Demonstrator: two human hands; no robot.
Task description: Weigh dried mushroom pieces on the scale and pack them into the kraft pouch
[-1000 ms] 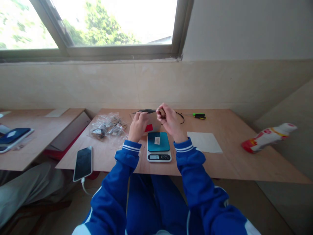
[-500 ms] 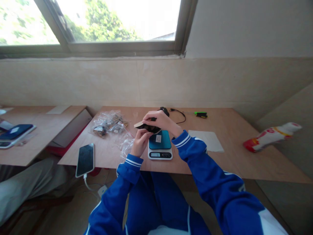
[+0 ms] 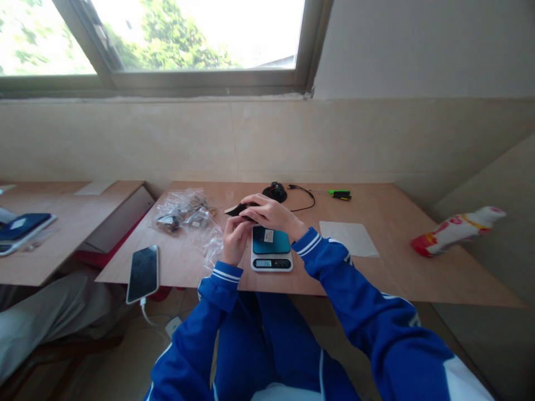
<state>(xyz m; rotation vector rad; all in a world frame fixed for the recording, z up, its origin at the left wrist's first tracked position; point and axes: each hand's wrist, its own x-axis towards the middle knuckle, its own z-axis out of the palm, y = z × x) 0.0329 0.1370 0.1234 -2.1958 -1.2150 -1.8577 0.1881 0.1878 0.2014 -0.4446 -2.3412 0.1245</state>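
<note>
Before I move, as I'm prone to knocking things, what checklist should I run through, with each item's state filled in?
1. Left hand and right hand both on the dark piece: ok.
2. Scale flat on the table: ok.
3. Scale reading legible: cannot tell, too small.
4. Phone fully on the table: not ok, it overhangs the edge.
5. Bags free of the left hand: cannot tell.
6. Green handle away from both hands: ok.
</note>
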